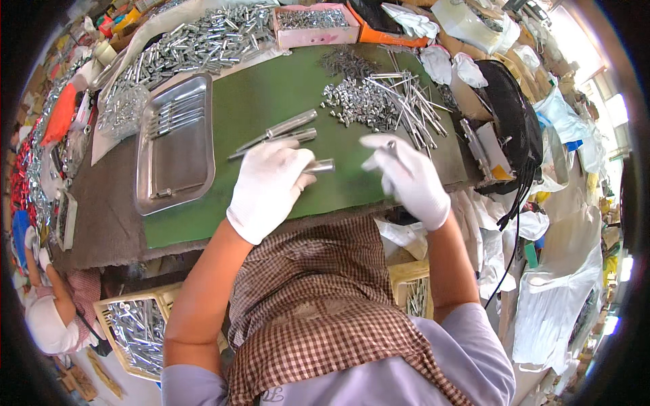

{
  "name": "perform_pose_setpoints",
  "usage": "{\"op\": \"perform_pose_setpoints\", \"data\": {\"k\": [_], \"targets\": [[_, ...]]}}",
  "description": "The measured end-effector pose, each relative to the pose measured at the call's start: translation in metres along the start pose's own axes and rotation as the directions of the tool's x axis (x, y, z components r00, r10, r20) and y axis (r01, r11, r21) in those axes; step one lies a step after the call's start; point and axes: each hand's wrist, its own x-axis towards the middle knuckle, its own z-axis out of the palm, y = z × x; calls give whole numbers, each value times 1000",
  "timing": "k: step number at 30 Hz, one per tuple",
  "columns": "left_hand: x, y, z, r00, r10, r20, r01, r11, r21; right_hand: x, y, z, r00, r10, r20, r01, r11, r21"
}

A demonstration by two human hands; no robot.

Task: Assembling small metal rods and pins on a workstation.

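Note:
My left hand (pixel 271 183), in a white knit glove, is closed around a short shiny metal tube (pixel 323 166) whose end sticks out to the right past the fingers. Just beyond it, two metal anchor sleeves with thin rods (pixel 291 124) lie side by side on the green mat (pixel 257 81). My right hand (pixel 409 177), also gloved, hovers to the right with its fingers curled and somewhat blurred. A small greyish end shows among those fingers, too unclear to name. Beyond it sit a heap of small metal nuts (pixel 362 101) and a pile of thin rods (pixel 416 111).
A metal tray (pixel 142 183) on the left holds several rods in a row. Metal sleeves (pixel 196 40) are heaped at the back, beside a pink box of small parts (pixel 318 28). A black mesh thing (pixel 508 115) stands right. A crate (pixel 105 311) is below; another person's arm (pixel 59 298) is at far left.

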Motion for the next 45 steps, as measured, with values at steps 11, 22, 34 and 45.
{"op": "perform_pose_setpoints", "data": {"k": [11, 22, 34, 45], "targets": [[27, 39, 1, 925, 14, 380, -3, 1000, -30, -21, 5, 31, 981, 191, -17, -156, 846, 510], [27, 42, -2, 919, 47, 392, -69, 997, 40, -22, 11, 30, 954, 297, -43, -251, 869, 427], [7, 34, 1, 955, -77, 285, 138, 970, -199, -20, 10, 27, 977, 52, -208, -22, 989, 144], [11, 35, 3, 946, -140, 294, 209, 953, -218, -14, 13, 29, 983, -5, -186, 27, 993, 117]]}}
